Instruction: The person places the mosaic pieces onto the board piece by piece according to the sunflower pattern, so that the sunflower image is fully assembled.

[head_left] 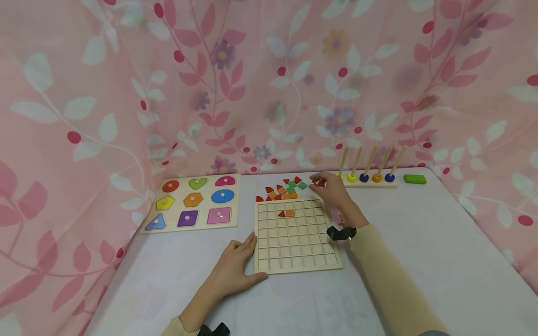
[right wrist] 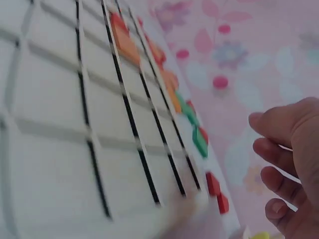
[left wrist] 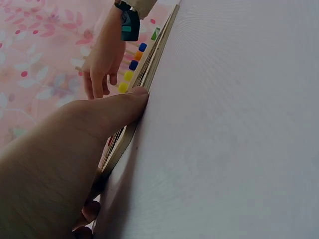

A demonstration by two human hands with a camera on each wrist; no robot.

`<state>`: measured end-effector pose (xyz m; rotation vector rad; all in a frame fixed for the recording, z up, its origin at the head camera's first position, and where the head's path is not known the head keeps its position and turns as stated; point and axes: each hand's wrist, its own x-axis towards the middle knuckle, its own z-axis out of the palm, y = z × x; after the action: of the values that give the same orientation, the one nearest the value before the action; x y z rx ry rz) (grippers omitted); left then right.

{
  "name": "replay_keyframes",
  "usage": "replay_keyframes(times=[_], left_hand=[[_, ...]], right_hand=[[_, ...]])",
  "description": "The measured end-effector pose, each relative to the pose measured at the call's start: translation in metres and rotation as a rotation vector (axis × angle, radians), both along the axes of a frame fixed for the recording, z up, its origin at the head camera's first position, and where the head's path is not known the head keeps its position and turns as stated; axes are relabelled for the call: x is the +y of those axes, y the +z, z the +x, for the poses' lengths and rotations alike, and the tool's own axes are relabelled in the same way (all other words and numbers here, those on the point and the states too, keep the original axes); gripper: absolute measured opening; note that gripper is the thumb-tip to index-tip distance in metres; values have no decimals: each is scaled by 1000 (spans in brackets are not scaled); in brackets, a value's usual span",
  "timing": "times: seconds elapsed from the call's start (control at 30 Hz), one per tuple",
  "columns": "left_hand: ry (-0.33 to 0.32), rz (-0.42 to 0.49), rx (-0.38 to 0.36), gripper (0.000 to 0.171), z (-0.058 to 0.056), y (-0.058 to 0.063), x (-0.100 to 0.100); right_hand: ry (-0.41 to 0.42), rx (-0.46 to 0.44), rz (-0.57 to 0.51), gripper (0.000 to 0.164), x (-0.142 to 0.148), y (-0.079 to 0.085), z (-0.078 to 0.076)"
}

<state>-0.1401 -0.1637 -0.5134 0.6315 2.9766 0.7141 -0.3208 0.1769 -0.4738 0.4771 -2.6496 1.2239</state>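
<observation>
The left hand [head_left: 233, 269], fingers spread, touches a pale wooden gridded board [head_left: 296, 242]; the right hand [head_left: 333, 190], loosely curled, seemingly empty, hovers by small red pieces [right wrist: 213, 184]: probably light, stiff, best edge-pinched.

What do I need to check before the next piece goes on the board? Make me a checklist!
1. Left hand touching the grid board: ok, at its left edge.
2. Free squares: ok, most are bare; a red triangle and an orange square sit side by side.
3. Loose pieces to choose from: ok, beyond the board's far edge.
4. Piece in the right hand: not ok, none shows in its fingers.
5. Next piece chosen: cannot tell; red pieces lie near that hand.
</observation>
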Motion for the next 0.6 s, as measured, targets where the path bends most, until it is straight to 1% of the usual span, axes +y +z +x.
replay_keyframes(times=[0.1, 0.27, 0.43, 0.6], left_hand=[[1, 0, 1, 105, 0, 1, 0], [5, -9, 6, 105, 0, 1, 0], [4, -4, 10, 105, 0, 0, -1], [-2, -4, 22, 106, -1, -2, -2]], right_hand=[[-13, -48, 39, 33, 10, -2, -15], [37, -103, 59, 33, 9, -11, -32], [84, -122, 100, 32, -3, -12, -42], [108, -133, 82, 30, -28, -9, -50]])
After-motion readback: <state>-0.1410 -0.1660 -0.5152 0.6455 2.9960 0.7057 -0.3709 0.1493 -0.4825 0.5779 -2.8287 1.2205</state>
